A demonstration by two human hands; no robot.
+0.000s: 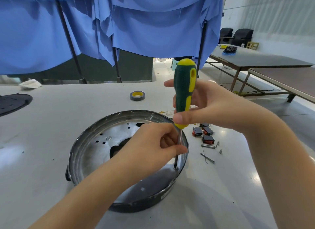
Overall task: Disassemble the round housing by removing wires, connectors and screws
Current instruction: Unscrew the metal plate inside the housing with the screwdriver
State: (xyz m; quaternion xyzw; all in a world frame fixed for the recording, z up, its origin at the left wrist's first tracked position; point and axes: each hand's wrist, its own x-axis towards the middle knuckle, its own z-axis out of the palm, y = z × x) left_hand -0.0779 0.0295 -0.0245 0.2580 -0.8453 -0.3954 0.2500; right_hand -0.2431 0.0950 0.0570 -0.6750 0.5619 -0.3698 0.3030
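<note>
A round metal housing with a dark rim lies open side up on the white table. A green and yellow screwdriver stands upright in it, its tip down on the housing's floor near the right wall. My right hand grips the handle. My left hand reaches over the housing and pinches the steel shaft just above the tip. Whatever is under the tip is too small to make out.
Right of the housing lie black and red switches, loose screws and spacers and thin wires. A roll of tape sits behind. A dark round plate rests at the far left, a white rag beyond it.
</note>
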